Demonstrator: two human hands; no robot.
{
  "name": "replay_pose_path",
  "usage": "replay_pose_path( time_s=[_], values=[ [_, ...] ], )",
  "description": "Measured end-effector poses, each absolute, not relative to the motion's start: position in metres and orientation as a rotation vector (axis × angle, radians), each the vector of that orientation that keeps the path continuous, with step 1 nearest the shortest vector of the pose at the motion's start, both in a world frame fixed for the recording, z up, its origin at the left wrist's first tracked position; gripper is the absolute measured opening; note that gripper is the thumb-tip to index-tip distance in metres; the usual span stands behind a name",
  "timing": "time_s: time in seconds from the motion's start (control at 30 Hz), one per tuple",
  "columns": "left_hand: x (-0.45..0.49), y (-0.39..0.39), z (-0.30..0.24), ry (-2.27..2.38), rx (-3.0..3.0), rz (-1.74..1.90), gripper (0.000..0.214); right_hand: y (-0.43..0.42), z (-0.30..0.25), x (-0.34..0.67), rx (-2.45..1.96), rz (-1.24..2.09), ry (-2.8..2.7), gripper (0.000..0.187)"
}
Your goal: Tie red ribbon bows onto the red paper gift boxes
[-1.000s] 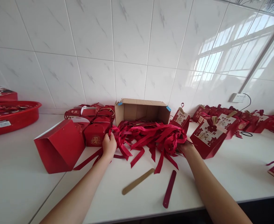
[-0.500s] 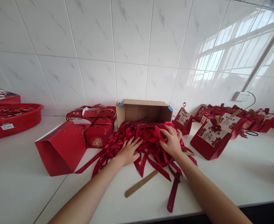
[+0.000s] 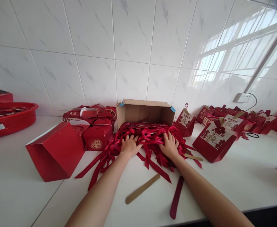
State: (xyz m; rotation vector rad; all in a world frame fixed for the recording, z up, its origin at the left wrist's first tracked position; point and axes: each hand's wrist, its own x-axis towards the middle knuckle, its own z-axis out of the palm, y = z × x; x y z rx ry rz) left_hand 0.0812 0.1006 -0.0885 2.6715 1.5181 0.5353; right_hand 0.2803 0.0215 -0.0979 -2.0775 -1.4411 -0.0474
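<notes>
A tangled pile of red ribbons (image 3: 150, 136) spills from the mouth of a cardboard box (image 3: 144, 104) lying on its side. My left hand (image 3: 129, 145) rests on the pile's left half, its fingers spread over the ribbons. On the right half lies my right hand (image 3: 169, 147), fingers apart and slightly curved, the tips partly sunk among ribbons. Neither hand visibly grips a ribbon. Below the pile, a gold strap (image 3: 142, 189) and a dark red strap (image 3: 176, 198) lie flat on the white table.
To the left stand an open red box (image 3: 58, 151), small red gift boxes (image 3: 98, 135) and a red plastic basin (image 3: 13, 123). Printed red gift bags (image 3: 214, 140) stand on the right. Behind everything is a tiled wall (image 3: 133, 47) with a socket strip (image 3: 243, 97).
My left hand has moved up and slightly right onto the ribbons. The right hand has shifted slightly left and down, and a bunched ribbon it touched now lies lower in the pile.
</notes>
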Motion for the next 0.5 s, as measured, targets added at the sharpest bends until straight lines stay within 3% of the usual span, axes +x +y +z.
replay_pose_path(
  time_s=[0.2, 0.37, 0.5],
  values=[
    [0.093, 0.107, -0.091, 1.676, 2.649, 0.673, 0.032, 0.025, -0.099, 0.296, -1.636, 0.132, -1.118, 0.053],
    [0.091, 0.106, -0.092, 1.722, 2.65, 0.832, 0.042, 0.019, -0.095, 0.32, -1.545, 0.144, -0.884, 0.05],
    [0.086, 0.1, -0.085, 1.618, 2.727, 0.936, 0.025, 0.014, -0.091, 0.341, -1.512, 0.116, -0.705, 0.047]
  ],
)
